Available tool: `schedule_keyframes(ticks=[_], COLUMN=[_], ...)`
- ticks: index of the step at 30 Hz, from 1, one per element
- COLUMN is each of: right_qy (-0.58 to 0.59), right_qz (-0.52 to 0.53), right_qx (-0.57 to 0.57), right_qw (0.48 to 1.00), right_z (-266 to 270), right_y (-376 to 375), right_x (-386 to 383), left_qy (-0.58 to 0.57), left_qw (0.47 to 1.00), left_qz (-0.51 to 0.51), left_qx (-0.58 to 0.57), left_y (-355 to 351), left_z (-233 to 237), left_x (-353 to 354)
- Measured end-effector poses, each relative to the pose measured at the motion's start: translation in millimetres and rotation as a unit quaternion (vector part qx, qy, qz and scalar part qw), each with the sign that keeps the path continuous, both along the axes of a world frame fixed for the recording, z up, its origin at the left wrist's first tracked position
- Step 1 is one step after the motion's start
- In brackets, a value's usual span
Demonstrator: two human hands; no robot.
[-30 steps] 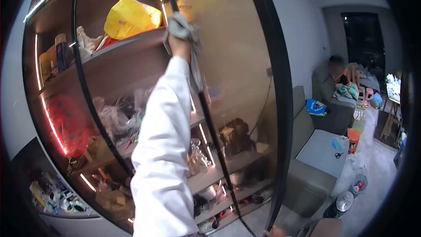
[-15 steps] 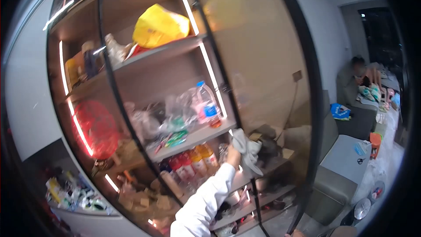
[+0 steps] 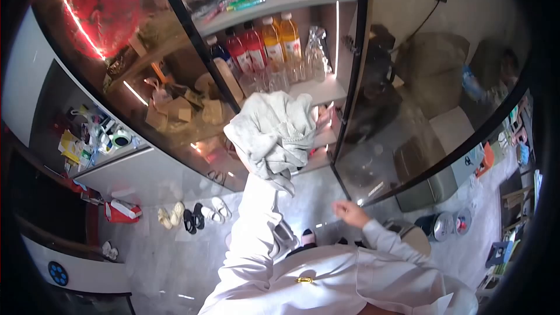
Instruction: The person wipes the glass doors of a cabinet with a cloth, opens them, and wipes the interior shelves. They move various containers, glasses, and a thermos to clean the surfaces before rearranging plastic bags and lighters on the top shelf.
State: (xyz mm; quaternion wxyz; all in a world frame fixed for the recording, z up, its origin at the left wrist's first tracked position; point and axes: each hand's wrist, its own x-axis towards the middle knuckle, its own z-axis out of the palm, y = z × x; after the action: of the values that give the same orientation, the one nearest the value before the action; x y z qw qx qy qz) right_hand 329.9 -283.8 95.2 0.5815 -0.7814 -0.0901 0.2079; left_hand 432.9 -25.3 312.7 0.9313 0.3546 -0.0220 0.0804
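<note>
A crumpled light grey cloth (image 3: 274, 131) is bunched over my left hand (image 3: 242, 162), which grips it in front of the cabinet shelves. The cloth covers most of that hand's fingers. My right hand (image 3: 351, 214) hangs near the lower edge of the glass door (image 3: 402, 163), fingers loosely bent, with nothing visible in them. Behind the cloth, several drink bottles (image 3: 273, 44) with red, orange and dark contents line a shelf. Clear empty-looking glasses (image 3: 297, 71) stand beside and in front of them.
The upper shelf (image 3: 280, 9) bears plastic bags and a bottle with a blue label. A red round object (image 3: 102, 9) sits behind the left glass. Pairs of shoes (image 3: 198, 217) and a red bag (image 3: 122, 211) lie on the floor. A grey seat (image 3: 429, 189) stands beyond the door.
My view has tilted down. My left hand has drawn the cloth back from the door-side edge of the shelves, towards me. My right hand has come fully into view, off the door's edge.
</note>
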Motion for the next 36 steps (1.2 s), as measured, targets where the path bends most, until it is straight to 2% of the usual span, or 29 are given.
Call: schedule_keyframes(ticks=[2, 3, 4, 5, 6, 7, 8, 9, 11, 12, 13, 14, 15, 17, 18, 19, 21, 22, 23, 25, 26, 27, 29, 31, 32, 33, 34, 35, 36], right_qy=[0.119, 0.124, 0.152, 0.177, 0.177, 0.254, 0.324, 0.369, 0.472, 0.424, 0.428, 0.415, 0.405, 0.386, 0.404, 0.423, 0.44, 0.297, 0.261, 0.194, 0.308, 0.417, 0.408, 0.378, 0.268, 0.274, 0.2, 0.166, 0.133], right_qz=[-0.01, -0.012, -0.013, -0.013, -0.011, -0.038, -0.063, -0.033, -0.122, -0.025, -0.022, 0.018, 0.015, 0.009, -0.019, -0.049, -0.077, -0.028, -0.041, -0.068, -0.087, -0.102, -0.108, -0.024, -0.01, 0.003, -0.014, -0.019, -0.026], right_qx=[0.067, 0.065, 0.118, 0.17, 0.167, 0.34, 0.499, 0.571, 0.618, 0.6, 0.597, 0.62, 0.627, 0.642, 0.613, 0.582, 0.547, 0.432, 0.391, 0.295, 0.423, 0.532, 0.533, 0.644, 0.612, 0.611, 0.585, 0.571, 0.556], right_qw=[0.991, 0.99, 0.981, 0.969, 0.97, 0.904, 0.801, 0.733, 0.617, 0.678, 0.678, 0.666, 0.665, 0.663, 0.678, 0.693, 0.708, 0.851, 0.882, 0.933, 0.848, 0.73, 0.733, 0.664, 0.744, 0.743, 0.786, 0.804, 0.82], right_z=[37, 48, 61, 69, 65, 56, 48, 51, 39, 79, 100, 115, 108, 95, 77, 57, 18, -3, -14, -11, 7, 43, 66, 78, 60, 76, 108, 133, 157], right_y=[20, 28, 36, 46, 60, 77, 91, 100, 118, 134, 134, 131, 131, 131, 130, 127, 117, 109, 107, 111, 106, 110, 116, 122, 121, 127, 134, 136, 139], right_x=[28, 38, 47, 52, 54, 56, 57, 53, 43, 41, 37, 34, 33, 30, 33, 34, 38, 39, 47, 63, 76, 87, 116, 144, 165, 177, 184, 193, 202], left_qy=[-0.035, -0.055, -0.079, -0.111, -0.153, -0.214, -0.269, -0.305, -0.319, -0.259, -0.2, -0.146, -0.141, -0.123, -0.145, -0.144, -0.187, -0.216, -0.217, -0.074, -0.059, -0.043, -0.034, -0.05, -0.009, 0.009, 0.006, 0.004, 0.008], left_qw=[0.997, 0.991, 0.98, 0.962, 0.932, 0.883, 0.831, 0.789, 0.737, 0.731, 0.718, 0.642, 0.644, 0.521, 0.501, 0.504, 0.559, 0.587, 0.586, 0.724, 0.754, 0.776, 0.742, 0.649, 0.701, 0.716, 0.709, 0.702, 0.728], left_qz=[-0.005, -0.006, 0.001, 0.009, 0.025, 0.048, 0.07, 0.085, 0.092, 0.068, 0.041, 0.01, 0.011, -0.072, -0.088, -0.089, -0.154, -0.095, -0.091, 0.06, 0.147, 0.233, 0.344, 0.421, 0.381, 0.378, 0.397, 0.413, 0.393], left_qx=[0.07, 0.119, 0.18, 0.251, 0.327, 0.414, 0.482, 0.527, 0.589, 0.627, 0.666, 0.753, 0.752, 0.842, 0.849, 0.847, 0.793, 0.775, 0.776, 0.683, 0.637, 0.584, 0.575, 0.632, 0.603, 0.587, 0.583, 0.579, 0.562], left_y=[10, 13, 16, 16, 17, 16, 18, 16, 14, 14, 14, 22, 30, 41, 42, 46, 59, 67, 75, 88, 94, 101, 110, 110, 107, 102, 96, 94, 94], left_z=[-11, -18, -26, -36, -47, -61, -73, -79, -76, -56, -37, -27, -32, -42, -43, -45, -45, -32, -19, 5, 10, 11, 12, 5, 3, 1, -1, -5, -8], left_x=[-13, -17, -21, -21, -18, -12, -4, -2, -5, -16, -27, -40, -48, -63, -69, -68, -62, -53, -41, -10, 11, 34, 84, 124, 136, 143, 145, 145, 142])
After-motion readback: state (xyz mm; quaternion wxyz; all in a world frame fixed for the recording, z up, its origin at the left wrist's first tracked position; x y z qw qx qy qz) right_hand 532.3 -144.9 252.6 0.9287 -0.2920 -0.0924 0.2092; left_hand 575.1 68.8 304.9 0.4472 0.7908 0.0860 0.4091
